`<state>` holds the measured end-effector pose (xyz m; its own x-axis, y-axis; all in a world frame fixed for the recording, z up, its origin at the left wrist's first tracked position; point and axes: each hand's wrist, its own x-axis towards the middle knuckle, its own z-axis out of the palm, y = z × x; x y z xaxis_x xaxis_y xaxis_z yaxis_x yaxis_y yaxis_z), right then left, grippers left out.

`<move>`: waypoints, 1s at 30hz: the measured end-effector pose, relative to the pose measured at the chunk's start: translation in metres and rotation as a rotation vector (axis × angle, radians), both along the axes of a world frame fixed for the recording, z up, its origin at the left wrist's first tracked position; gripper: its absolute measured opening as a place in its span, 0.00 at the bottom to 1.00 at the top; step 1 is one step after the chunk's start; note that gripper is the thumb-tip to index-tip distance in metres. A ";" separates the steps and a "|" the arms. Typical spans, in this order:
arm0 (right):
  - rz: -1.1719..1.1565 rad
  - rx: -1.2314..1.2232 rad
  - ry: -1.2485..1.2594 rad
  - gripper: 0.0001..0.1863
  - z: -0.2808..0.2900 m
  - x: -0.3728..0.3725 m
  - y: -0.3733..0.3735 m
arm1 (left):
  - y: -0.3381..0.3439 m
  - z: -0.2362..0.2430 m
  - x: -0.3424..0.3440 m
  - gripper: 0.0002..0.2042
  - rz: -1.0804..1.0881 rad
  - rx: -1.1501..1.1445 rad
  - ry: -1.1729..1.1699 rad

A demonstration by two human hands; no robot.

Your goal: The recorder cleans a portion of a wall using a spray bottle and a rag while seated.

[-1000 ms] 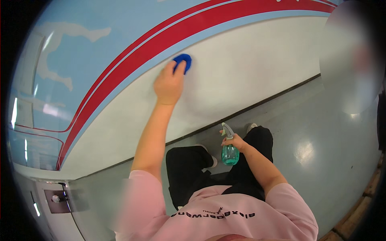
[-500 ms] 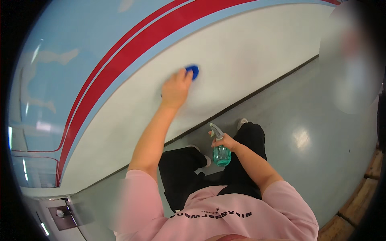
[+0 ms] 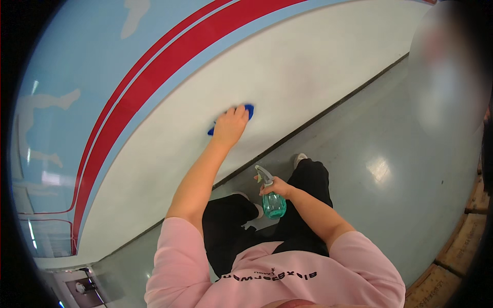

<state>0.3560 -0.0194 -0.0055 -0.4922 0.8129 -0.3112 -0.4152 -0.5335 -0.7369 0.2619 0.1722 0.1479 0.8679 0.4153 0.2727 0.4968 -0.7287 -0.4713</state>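
Observation:
My left hand [image 3: 232, 125] presses a blue cloth [image 3: 249, 112] against the white lower band [image 3: 318, 61] of a glossy wall panel, its fingers bent over it. Above that band run red stripes [image 3: 149, 87] and a light blue field [image 3: 82, 56] with pale shapes. Lower down, my right hand [image 3: 275, 187] grips the neck of a translucent green spray bottle [image 3: 275, 206] with a grey and white trigger top, held over my legs. The cloth is partly hidden under my left hand.
A dark base edge [image 3: 359, 90] runs along the panel above the grey floor [image 3: 390, 205]. My bent legs in black trousers [image 3: 313, 179] are close to that edge. Wooden boards or crates [image 3: 457, 241] line the right rim. A blurred patch covers the upper right.
My left hand and the cloth have moved down across the white band. My right hand and the bottle have shifted left and slightly down. The view of the panel has also shifted.

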 end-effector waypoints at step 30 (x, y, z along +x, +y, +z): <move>-0.007 0.016 -0.063 0.33 0.003 0.001 0.000 | -0.051 0.133 -0.176 0.19 0.362 0.480 -0.285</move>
<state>0.3566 -0.0198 -0.0022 -0.4664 0.8215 -0.3282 -0.3715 -0.5186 -0.7701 0.0860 0.1212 0.2814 0.5630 0.4422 0.6982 0.8240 -0.2344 -0.5159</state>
